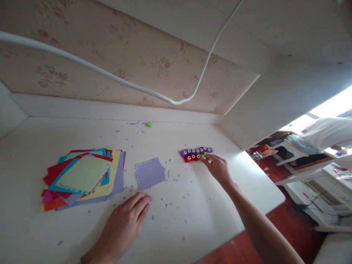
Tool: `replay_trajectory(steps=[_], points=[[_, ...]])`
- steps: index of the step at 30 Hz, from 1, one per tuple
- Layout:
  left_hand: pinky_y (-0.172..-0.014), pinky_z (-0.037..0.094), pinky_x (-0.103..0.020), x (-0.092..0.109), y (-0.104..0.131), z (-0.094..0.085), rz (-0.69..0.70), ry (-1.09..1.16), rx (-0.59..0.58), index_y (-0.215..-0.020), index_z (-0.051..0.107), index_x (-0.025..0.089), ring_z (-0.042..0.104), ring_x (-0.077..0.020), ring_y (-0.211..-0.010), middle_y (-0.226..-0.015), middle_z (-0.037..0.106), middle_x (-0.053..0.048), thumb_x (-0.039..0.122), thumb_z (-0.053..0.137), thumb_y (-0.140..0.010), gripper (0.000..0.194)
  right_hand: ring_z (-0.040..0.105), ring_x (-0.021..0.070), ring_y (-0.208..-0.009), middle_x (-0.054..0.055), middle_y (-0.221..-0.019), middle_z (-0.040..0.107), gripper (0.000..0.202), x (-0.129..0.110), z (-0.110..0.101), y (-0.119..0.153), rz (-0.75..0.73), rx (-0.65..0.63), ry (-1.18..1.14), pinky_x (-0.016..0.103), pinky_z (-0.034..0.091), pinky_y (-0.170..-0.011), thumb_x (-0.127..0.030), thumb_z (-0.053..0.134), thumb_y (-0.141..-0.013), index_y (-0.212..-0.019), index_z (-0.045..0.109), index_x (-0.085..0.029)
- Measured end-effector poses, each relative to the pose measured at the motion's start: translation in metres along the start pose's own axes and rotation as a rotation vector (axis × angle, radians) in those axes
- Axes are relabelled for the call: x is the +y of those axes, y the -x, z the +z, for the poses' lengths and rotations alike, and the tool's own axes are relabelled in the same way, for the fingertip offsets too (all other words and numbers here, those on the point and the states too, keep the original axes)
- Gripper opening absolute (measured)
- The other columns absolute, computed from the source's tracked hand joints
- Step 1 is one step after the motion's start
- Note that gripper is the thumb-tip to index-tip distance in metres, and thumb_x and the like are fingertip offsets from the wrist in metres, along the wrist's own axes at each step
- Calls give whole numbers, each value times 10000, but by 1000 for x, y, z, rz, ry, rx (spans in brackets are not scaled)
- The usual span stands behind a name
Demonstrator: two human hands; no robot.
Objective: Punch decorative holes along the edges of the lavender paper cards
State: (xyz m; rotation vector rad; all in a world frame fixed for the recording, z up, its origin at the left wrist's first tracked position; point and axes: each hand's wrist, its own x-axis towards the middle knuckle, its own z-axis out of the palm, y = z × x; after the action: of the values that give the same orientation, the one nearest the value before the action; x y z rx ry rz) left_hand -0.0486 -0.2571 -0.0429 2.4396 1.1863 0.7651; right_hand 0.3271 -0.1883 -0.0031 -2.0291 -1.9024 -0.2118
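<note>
The right hand [218, 168] has a narrow fingertip grip on a small green piece [202, 156], likely pinched because it is so little; just left of that grip, glossy, round-eyed purple pieces [195, 151] and red pieces [193, 157] line up in rows, perhaps for easy picking. The left hand [129, 216] rests curled, perhaps for support, its palm hidden, so I cannot tell whether it holds anything. Just beyond it lies thin, notch-edged purple paper [150, 173] on the smooth desk [198, 209].
</note>
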Motion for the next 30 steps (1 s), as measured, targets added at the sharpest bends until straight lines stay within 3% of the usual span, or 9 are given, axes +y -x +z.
replay_trajectory(steps=[5,8,13,16,21,30], points=[[-729,557,-259,1,-1,-1,16,-4,22,-1104,607,230,677,-163,-837,-987,670,-34,244,407,-956,249,655,175,-604,23,-678,714,428,5,-7,17,63,-89,108,274,454,-615,-516,428,-908,-776,735,-249],[-728,556,-266,1,-2,-1,15,-11,8,-1105,599,228,676,-168,-850,-991,669,-39,247,399,-960,248,672,189,-640,9,-696,723,353,-1,0,23,40,-221,132,279,453,-619,-470,420,-920,-989,725,-306],[-753,557,-283,-1,-1,2,18,-19,14,-1071,601,227,676,-176,-878,-1013,665,-38,252,394,-961,235,681,212,-696,27,-767,731,394,-14,9,21,50,-337,188,288,450,-601,-410,407,-930,-1297,547,-375],[-745,557,-281,-2,0,2,24,-19,32,-1064,604,226,677,-175,-873,-1008,666,-36,261,396,-961,234,680,207,-694,29,-757,726,380,-15,7,20,77,-328,205,282,449,-602,-408,408,-933,-1275,567,-366],[-725,557,-278,-1,-1,1,25,-11,15,-1066,607,230,680,-170,-851,-991,665,-26,260,398,-961,236,686,209,-699,42,-780,733,365,-2,3,21,180,-255,236,285,455,-603,-421,366,-944,-1063,693,-312],[-745,552,-302,-3,0,3,27,-16,-8,-1081,590,231,672,-173,-869,-1005,655,-24,262,372,-976,244,692,235,-733,59,-863,744,384,3,10,13,241,-297,249,309,464,-612,-396,392,-929,-1253,594,-356]])
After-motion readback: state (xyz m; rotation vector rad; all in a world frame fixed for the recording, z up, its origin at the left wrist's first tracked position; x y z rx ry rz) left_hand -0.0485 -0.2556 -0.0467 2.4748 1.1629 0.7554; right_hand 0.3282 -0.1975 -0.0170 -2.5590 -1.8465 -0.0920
